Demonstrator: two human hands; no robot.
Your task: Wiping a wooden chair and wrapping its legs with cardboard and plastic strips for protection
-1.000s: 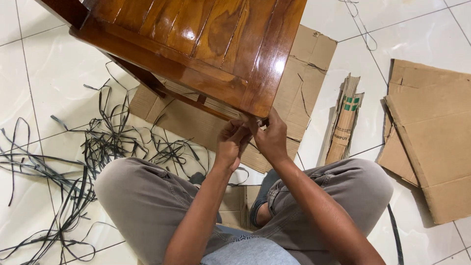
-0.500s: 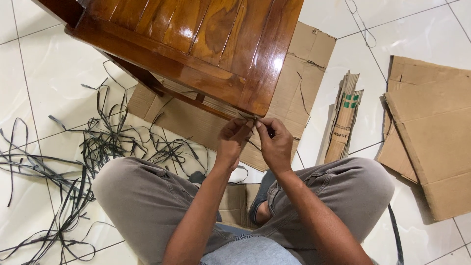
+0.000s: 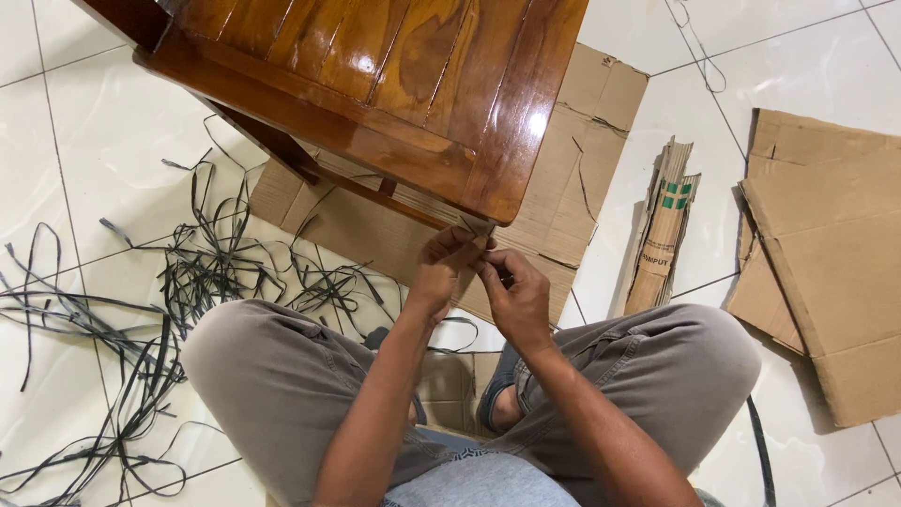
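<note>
I sit cross-legged on a white tiled floor in front of a glossy brown wooden piece of furniture. My left hand is closed just under its near corner, pinching a thin dark strip that hangs from the corner. My right hand sits just right of and below the left, fingers curled on the same strip. The strip's far end is hidden between my fingers.
Flattened cardboard lies under the furniture. Several loose dark plastic strips are scattered on the floor at left. A folded cardboard bundle and large cardboard sheets lie at right.
My right hand has come down and back from the furniture's corner toward me. My left hand has stayed close under the corner.
</note>
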